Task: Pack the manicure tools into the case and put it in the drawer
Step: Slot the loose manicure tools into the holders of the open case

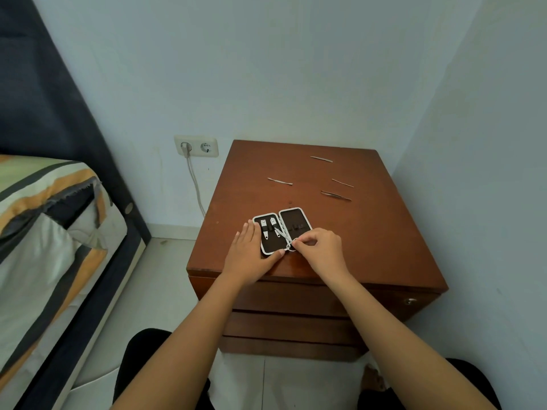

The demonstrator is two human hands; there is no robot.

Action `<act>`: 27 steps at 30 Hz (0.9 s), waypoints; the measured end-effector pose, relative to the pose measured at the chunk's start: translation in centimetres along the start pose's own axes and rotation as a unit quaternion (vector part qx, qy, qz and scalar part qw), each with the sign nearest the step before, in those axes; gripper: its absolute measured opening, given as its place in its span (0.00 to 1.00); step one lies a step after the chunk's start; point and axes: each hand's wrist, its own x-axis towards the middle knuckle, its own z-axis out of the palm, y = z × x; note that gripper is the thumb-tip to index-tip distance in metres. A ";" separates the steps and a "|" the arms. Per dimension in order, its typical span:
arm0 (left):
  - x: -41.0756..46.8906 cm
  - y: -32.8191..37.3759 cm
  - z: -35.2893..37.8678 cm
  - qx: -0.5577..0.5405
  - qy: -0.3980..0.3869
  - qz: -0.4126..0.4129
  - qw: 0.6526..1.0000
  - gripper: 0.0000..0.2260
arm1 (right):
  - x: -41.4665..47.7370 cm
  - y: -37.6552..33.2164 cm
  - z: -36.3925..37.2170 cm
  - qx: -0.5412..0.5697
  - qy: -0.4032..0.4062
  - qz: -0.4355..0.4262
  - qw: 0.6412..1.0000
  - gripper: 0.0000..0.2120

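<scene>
Fingers (251, 232) of the left hand (248, 255) lie flat and pressed together on the left edge of the open case (296, 220), pinning it near the nightstand's (370, 247) front edge. Two clippers (270, 229) sit strapped in the left half. The right hand (319, 250), at about 4 o'clock from the case, pinches the small scissors (283, 236) by the handle loops, tips angled over the hinge. Four loose tools sit well apart, 12 to 2 o'clock: a file (280, 181), a thin stick (321, 159), a pick (342, 182) and tweezers (336, 195).

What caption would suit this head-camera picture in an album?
Right hand slips scissors into the open case, left hand steadying it; four tools still loose on the nightstand.
</scene>
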 end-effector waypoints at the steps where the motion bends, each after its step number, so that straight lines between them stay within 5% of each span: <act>1: 0.0 -0.2 -0.2 -0.005 -0.015 0.006 1.000 0.40 | 0.0 0.0 0.1 -0.002 -0.002 0.002 1.000 0.04; 6: 0.1 -1.3 -1.5 -0.016 -0.083 0.036 0.996 0.37 | -0.4 -0.1 0.8 -0.020 -0.027 -0.005 0.999 0.05; 27: 0.4 -1.4 -2.1 -0.017 -0.131 0.036 0.991 0.34 | -0.5 -0.7 2.4 -0.066 -0.016 -0.012 0.998 0.08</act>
